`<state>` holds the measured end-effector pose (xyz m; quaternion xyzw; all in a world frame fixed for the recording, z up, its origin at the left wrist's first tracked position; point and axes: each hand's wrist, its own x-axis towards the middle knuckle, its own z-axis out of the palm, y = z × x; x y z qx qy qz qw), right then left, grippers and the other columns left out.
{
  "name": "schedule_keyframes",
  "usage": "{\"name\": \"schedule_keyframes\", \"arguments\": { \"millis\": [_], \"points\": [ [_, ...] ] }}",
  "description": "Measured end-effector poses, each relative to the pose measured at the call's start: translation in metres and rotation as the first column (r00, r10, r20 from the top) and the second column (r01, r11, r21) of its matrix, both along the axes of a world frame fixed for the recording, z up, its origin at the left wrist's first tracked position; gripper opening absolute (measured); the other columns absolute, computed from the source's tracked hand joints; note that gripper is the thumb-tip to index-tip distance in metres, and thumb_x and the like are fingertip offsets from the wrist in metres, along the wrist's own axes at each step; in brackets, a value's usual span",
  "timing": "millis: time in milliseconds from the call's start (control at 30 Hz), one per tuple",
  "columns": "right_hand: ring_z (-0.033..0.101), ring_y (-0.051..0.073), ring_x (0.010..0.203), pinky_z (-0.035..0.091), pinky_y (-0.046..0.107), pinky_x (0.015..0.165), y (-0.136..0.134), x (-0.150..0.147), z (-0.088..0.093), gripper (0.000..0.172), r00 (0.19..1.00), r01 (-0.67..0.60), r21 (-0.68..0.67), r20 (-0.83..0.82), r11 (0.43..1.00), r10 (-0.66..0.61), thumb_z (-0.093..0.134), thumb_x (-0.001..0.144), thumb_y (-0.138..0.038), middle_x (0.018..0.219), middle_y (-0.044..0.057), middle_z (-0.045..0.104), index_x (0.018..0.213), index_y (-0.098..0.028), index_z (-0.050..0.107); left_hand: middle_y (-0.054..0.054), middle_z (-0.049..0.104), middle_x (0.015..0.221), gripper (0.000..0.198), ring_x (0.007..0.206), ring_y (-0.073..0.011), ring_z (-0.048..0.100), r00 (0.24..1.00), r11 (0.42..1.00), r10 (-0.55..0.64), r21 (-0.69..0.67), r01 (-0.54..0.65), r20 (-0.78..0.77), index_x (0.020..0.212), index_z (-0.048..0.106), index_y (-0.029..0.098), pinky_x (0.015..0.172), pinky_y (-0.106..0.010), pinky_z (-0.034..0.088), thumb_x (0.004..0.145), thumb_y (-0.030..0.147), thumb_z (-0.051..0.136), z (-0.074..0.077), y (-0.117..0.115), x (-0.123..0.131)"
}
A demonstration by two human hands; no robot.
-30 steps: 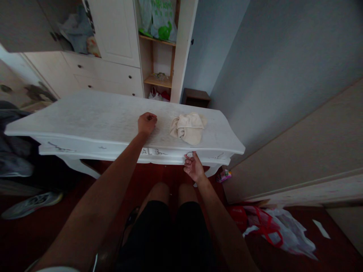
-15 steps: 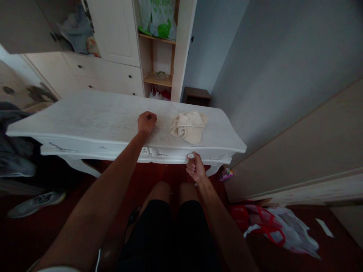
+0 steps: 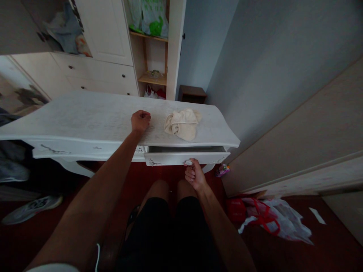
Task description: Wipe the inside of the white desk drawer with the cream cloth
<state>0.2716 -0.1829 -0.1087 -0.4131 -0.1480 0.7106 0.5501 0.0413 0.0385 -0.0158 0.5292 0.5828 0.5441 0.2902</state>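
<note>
My right hand [image 3: 194,174] grips the round white drawer knob [image 3: 188,162] between thumb and fingers. The drawer [image 3: 170,158] stands partly pulled out of the white table [image 3: 93,113], and a dark gap shows behind its front. On the tabletop rests my left hand [image 3: 141,121], its fingers curled in; whether anything is inside them is hidden. A crumpled cream cloth [image 3: 183,124] lies to the right of my left hand, apart from it, above the drawer.
Behind the table stands a white cabinet [image 3: 107,34] with open shelves holding plastic bags [image 3: 154,17]. Plastic bags with red handles [image 3: 283,221] lie on the red floor at right. A small pink box [image 3: 222,170] sits by the right wall panel. A shoe [image 3: 32,209] is at left.
The right drawer has gone from closed to partly open, drawn toward me by my right hand on its knob. My left hand stays curled on the tabletop. The view has shifted slightly.
</note>
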Motion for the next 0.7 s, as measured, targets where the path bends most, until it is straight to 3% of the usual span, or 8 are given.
{"name": "schedule_keyframes", "arguments": {
  "millis": [700],
  "points": [
    [0.013,0.004,0.035,0.01,0.019,0.033,-0.076,-0.026,0.004,0.036,0.989,0.135,-0.046,0.07,0.99,-0.131,0.067,0.074,-0.055,0.039,-0.014,0.024,0.065,-0.021,0.06,-0.004,0.064,0.072,0.014,0.06,-0.0151,0.055,1.0,1.0,0.009,0.005,-0.009,-0.023,0.083,0.067,0.015,0.061,-0.028,0.049,0.072,0.019,0.059,0.006,-0.007,0.002]
  ]
}}
